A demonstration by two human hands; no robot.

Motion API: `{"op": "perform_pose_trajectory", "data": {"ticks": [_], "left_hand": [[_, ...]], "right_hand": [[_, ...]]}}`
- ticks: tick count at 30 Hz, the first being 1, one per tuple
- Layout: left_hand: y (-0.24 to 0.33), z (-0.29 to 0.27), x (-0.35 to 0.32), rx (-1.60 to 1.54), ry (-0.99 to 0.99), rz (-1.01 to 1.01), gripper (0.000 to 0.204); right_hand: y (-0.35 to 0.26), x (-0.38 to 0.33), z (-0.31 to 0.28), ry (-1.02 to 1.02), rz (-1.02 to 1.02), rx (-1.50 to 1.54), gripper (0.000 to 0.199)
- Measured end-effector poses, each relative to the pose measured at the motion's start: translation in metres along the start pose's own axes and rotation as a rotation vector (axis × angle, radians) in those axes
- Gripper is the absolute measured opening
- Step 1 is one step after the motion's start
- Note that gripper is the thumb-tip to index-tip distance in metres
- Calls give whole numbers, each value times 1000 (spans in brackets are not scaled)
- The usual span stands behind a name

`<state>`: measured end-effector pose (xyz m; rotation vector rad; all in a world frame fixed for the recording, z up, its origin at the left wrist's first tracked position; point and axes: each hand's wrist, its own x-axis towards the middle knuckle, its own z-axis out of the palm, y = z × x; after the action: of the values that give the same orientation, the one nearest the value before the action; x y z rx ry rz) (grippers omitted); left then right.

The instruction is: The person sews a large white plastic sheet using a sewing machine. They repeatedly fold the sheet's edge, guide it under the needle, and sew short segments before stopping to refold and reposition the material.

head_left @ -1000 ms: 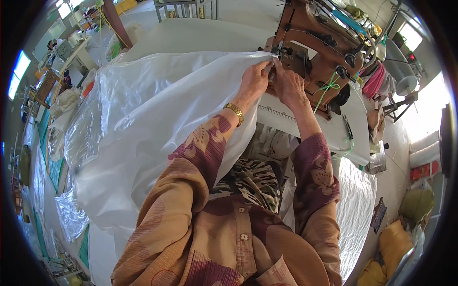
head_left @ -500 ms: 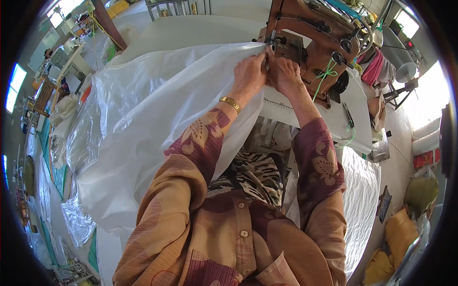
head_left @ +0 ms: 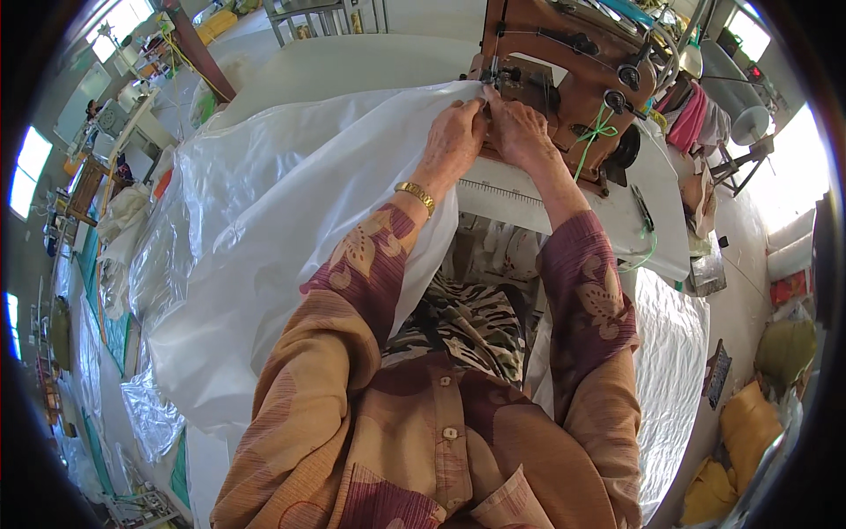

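A large glossy white plastic-like sheet (head_left: pixel 291 203) spreads over the table on my left, and its far corner runs up to the brown sewing machine (head_left: pixel 577 66). My left hand (head_left: pixel 452 139), wearing a gold watch (head_left: pixel 416 196) on its wrist, pinches the sheet's edge just in front of the needle area. Beside it, nearly touching, my right hand (head_left: pixel 522 132) has its thumb and forefinger closed on the sheet's corner close to the presser foot. Both sets of fingertips are partly hidden by the knuckles and the sheet.
The white table (head_left: pixel 564 207) carries a ruler strip along its near edge. Small dark thread snips (head_left: pixel 643 207) with a green cord lie at the right. Silvery sheeting (head_left: pixel 670 379) hangs at lower right; yellow cloth (head_left: pixel 749 419) lies on the floor. A metal-framed chair (head_left: pixel 326 18) stands beyond the table.
The view has shifted slightly, so the machine sits a little farther left. My hands stay together at the sheet's corner, with the right fingers a bit more extended toward the needle.
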<state>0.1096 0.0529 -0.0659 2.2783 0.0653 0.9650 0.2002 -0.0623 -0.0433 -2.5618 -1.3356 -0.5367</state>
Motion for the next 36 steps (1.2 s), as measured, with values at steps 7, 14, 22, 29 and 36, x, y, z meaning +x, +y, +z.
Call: {"op": "perform_pose_trajectory", "data": {"ticks": [7,14,22,29,36], "left_hand": [[2,-6,13,66,-113,-108,18],[5,15,11,-122,58,-176,10],[-11,12,1,-98,59,-39,18],[-13,13,-7,-184,80,-16,22],[-18,10,-2,-298,51,-136,27]], "right_hand": [[-4,0,-24,-213,144,132,67],[-14,-4,-38,-194,111,41,64],[-9,-4,-20,-205,103,-20,70],[-15,3,-5,-172,83,5,68],[-4,-4,-2,-43,3,144,70]]}}
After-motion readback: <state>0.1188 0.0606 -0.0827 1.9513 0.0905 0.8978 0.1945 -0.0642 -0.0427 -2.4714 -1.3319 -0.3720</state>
